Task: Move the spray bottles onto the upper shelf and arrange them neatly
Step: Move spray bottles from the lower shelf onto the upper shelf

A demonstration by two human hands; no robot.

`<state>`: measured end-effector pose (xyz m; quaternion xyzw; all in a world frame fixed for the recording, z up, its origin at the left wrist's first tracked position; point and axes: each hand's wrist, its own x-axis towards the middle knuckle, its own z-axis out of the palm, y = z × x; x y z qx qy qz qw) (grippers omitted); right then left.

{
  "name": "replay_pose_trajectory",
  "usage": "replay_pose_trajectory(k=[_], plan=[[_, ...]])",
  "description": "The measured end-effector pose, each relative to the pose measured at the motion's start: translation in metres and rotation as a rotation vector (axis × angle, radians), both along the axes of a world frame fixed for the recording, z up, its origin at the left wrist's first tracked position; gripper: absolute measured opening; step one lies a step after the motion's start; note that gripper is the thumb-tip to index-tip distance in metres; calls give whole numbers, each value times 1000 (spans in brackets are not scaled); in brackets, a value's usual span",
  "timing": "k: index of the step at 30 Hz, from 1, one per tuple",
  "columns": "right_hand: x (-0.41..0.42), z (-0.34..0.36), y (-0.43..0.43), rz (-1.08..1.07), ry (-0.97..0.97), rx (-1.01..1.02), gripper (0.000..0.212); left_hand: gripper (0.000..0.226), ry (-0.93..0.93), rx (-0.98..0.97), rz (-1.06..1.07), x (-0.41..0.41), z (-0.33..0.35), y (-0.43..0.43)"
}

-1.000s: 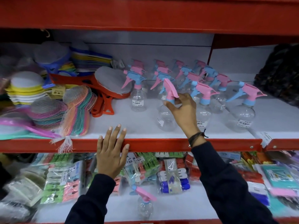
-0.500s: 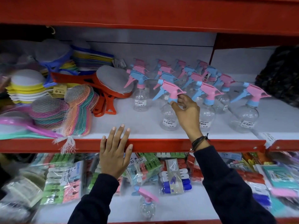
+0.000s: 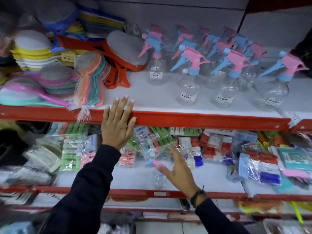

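Note:
Several clear spray bottles with pink and blue trigger heads stand on the upper shelf (image 3: 202, 118), the nearest one (image 3: 188, 92) in the front row. One more clear spray bottle (image 3: 158, 177) with a pink and blue head stands alone on the lower shelf (image 3: 135, 191). My right hand (image 3: 179, 173) is open with spread fingers, just right of that lone bottle's head and in front of it, blurred by motion. My left hand (image 3: 118, 125) lies flat on the red front edge of the upper shelf, fingers apart, holding nothing.
Netted scrubbers (image 3: 91, 81), stacked sponges (image 3: 32, 49) and orange brushes (image 3: 118, 73) fill the upper shelf's left half. Bagged clothes pegs (image 3: 74, 149) and other packets (image 3: 263, 164) crowd the back of the lower shelf. A bare strip lies in front of the bottles.
My right hand let go of the front-row bottle on the upper shelf and dropped down to the lower shelf beside the lone bottle. The view tilted downward. My left hand stayed on the edge.

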<state>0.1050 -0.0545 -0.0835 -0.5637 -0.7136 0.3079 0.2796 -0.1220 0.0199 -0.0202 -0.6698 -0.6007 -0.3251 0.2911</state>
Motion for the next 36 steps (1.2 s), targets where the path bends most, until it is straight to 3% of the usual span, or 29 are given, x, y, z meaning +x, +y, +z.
replay_pose_trajectory(k=[2, 3, 7, 9, 13, 22, 26, 31, 36], plan=[[-4, -28, -1, 58, -109, -157, 96, 49, 13, 0, -7, 0, 0, 0], [-6, -38, 0, 65, -146, -192, 92, 48, 17, 2, -9, -1, 0, 0], [-10, -57, 6, 30, -149, -127, 40, 48, 24, 1, -19, -3, 2, -1], [-7, -51, 10, 11, -78, -121, 36, 48, 29, 1, -20, -2, 3, -1], [3, -2, 9, 11, 52, -31, 34, 49, 33, -7, -24, -2, 4, -2], [6, 162, 9, -69, 408, 379, 37, 48, 2, -15, -34, -1, 6, -2], [-8, 216, 21, -110, 452, 528, 37, 48, -11, -20, -41, -2, 6, -3], [-38, 234, 65, -195, 493, 590, 25, 48, -2, -38, -50, -3, 7, -4], [-63, 214, 112, -283, 377, 602, 27, 50, -9, -42, -63, -4, 5, -2]])
